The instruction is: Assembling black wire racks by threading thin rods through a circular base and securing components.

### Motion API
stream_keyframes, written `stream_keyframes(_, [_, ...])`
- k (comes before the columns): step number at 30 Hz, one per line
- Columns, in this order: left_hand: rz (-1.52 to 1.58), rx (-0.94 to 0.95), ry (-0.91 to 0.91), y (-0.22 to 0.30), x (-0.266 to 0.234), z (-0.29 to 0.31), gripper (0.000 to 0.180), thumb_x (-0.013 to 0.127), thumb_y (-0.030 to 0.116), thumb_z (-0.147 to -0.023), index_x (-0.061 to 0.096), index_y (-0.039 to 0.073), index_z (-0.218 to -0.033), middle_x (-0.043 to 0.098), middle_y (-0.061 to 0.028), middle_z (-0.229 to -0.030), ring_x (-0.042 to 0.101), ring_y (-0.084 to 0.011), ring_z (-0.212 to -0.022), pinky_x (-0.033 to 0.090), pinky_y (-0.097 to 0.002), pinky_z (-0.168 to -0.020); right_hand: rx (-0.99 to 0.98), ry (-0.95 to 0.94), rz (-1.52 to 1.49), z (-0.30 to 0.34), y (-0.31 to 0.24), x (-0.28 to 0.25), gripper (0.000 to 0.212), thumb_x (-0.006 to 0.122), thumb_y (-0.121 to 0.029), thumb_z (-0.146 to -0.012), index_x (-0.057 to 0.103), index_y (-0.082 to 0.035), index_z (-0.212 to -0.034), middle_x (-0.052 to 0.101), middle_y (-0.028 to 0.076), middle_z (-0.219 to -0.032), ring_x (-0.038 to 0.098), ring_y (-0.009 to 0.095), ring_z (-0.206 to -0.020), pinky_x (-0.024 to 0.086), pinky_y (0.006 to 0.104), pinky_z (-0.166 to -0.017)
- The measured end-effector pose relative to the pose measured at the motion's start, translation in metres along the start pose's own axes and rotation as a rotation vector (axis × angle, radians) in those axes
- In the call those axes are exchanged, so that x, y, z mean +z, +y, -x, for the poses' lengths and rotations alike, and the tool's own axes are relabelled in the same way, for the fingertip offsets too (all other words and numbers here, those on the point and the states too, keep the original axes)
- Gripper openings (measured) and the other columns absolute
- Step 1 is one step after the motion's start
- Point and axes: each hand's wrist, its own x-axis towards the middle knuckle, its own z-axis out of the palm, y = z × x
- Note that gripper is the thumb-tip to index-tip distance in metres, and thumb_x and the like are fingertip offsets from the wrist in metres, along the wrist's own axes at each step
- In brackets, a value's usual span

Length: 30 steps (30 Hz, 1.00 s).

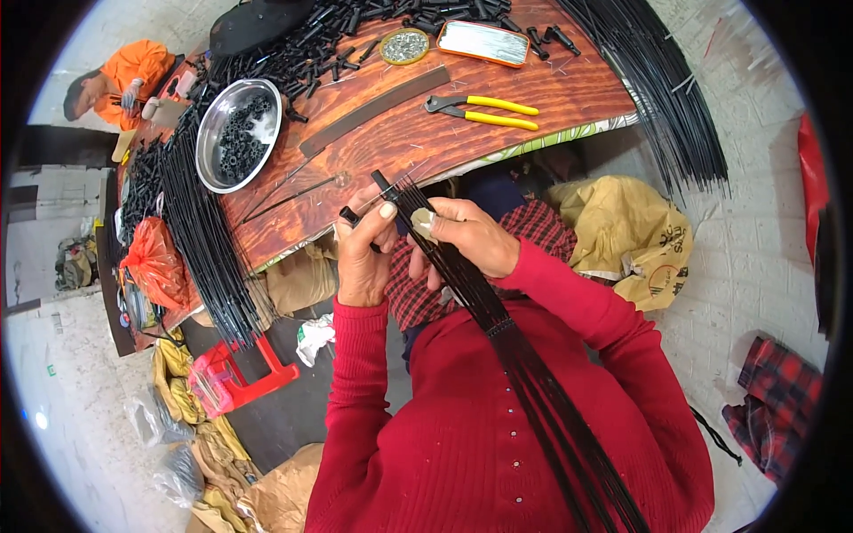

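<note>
Our right hand [466, 240] grips a bundle of thin black rods [498, 329]; our left hand [364, 249] pinches a small black plastic cap [349, 216]. Many loose caps [302, 53] remain at the wooden tabletop's [400, 133] far edge, so we judge much unfinished.

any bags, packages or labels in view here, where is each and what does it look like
Yellow-tan sack: right of the hands, under the table edge, crumpled, with a round red printed mark.
Orange plastic bag: at the table's left end, knotted and bulging.
Clear plastic bags: on the floor, lower left, crumpled.
No screens or signs.
</note>
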Motion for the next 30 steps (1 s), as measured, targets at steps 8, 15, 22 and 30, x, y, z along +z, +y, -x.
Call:
stream_keyframes(8, [-0.103,-0.069,-0.022,0.007,-0.004,0.000,0.034,0.072,0.008,-0.086,0.065,-0.004,-0.118,0.071,-0.0089,-0.105,0.065,-0.0128,-0.089,0.052,-0.0269,-0.081,-0.170,-0.022,-0.211,-0.007,-0.003,0.006,0.036,0.053,-0.024,-0.103,0.047,0.001,-0.127,0.066,0.017,-0.105,0.070,0.022,-0.080,0.060,0.0337,-0.072])
stream_keyframes(15, [-0.133,-0.054,-0.001,0.012,0.006,-0.002,0.036,0.071,0.006,-0.087,0.064,-0.004,-0.121,0.071,-0.0078,-0.104,0.065,-0.0128,-0.088,0.052,-0.0268,-0.081,-0.142,-0.036,-0.227,-0.009,-0.002,0.003,0.045,0.055,-0.030,-0.103,0.046,-0.001,-0.137,0.067,0.015,-0.103,0.070,0.022,-0.077,0.060,0.0319,-0.069])
stream_keyframes(22, [-0.244,-0.034,0.019,0.013,0.010,0.000,0.038,0.072,0.009,-0.089,0.064,-0.002,-0.124,0.070,-0.0054,-0.100,0.056,-0.0067,-0.075,0.044,-0.0213,-0.065,-0.096,0.024,-0.191,-0.006,-0.004,0.001,0.048,0.057,-0.038,-0.102,0.049,-0.004,-0.135,0.067,0.014,-0.102,0.070,0.019,-0.074,0.059,0.0281,-0.066])
stream_keyframes(30, [-0.273,0.194,0.086,0.017,-0.003,0.003,0.010,0.072,0.010,-0.091,0.070,0.001,-0.093,0.065,-0.0018,-0.092,0.048,-0.0049,-0.067,0.037,-0.0202,-0.059,-0.088,0.053,-0.166,-0.004,-0.007,0.004,0.050,0.057,-0.037,-0.102,0.048,-0.003,-0.137,0.068,0.015,-0.100,0.070,0.017,-0.072,0.058,0.0260,-0.064])
